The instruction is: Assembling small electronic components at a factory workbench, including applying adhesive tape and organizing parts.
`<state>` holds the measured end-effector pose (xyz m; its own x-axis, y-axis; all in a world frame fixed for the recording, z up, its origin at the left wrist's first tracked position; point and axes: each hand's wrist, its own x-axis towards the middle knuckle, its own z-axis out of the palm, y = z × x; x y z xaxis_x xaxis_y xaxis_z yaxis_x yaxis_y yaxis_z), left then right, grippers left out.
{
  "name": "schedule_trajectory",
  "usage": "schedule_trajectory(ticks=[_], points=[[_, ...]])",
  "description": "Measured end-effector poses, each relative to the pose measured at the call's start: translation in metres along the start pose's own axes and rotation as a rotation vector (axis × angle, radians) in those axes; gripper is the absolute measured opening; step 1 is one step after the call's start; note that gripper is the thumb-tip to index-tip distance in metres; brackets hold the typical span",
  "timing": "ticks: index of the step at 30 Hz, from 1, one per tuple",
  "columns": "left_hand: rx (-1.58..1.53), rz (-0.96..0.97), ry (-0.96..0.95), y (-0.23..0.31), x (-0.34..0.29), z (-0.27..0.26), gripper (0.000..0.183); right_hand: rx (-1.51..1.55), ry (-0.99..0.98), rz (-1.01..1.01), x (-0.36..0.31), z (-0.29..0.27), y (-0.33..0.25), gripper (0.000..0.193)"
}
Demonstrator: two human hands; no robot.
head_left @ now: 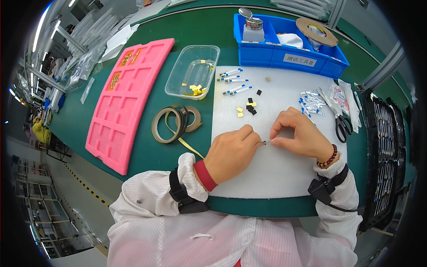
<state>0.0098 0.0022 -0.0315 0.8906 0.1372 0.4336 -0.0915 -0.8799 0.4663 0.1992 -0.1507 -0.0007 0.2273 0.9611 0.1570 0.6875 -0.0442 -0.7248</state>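
My left hand [235, 149] is closed, its thumb and fingers pinching a small flat ribbon cable [264, 143] with a dark end. Facing it, my right hand [298, 133] curls in a pinch at the cable's other end; little of the cable shows between the fingertips. Both hands are just above a white mat [280, 182]. Beyond them lie small black pads [251, 109] and yellow-backed pads [240, 109]. Several white ribbon cables with blue ends [238, 90] are laid out at the mat's far left. More silvery ribbon cables [312, 103] are heaped to the right.
Scissors [340, 124] lie at the mat's right edge. Behind stands a blue divided box [275, 55] with a pump bottle and tape roll. To the left are a clear plastic tub [173, 84], tape rolls [167, 127] and a pink foam tray [118, 120]. Black trays [382, 155] stand far right.
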Motion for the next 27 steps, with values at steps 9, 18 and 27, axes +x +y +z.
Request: schedule_trajectory(ticks=[9,18,27], points=[[-0.152,-0.075,-0.02,0.006,0.002,-0.002,0.004,0.176,0.037,0.078,-0.008,-0.002,0.01,0.009],[-0.187,-0.092,-0.076,0.012,0.001,-0.015,0.018,0.204,0.518,0.125,-0.089,-0.071,-0.008,0.01],[-0.206,-0.09,-0.109,0.014,0.004,-0.01,0.022,-0.484,0.586,0.912,-0.342,-0.176,-0.043,0.006]])
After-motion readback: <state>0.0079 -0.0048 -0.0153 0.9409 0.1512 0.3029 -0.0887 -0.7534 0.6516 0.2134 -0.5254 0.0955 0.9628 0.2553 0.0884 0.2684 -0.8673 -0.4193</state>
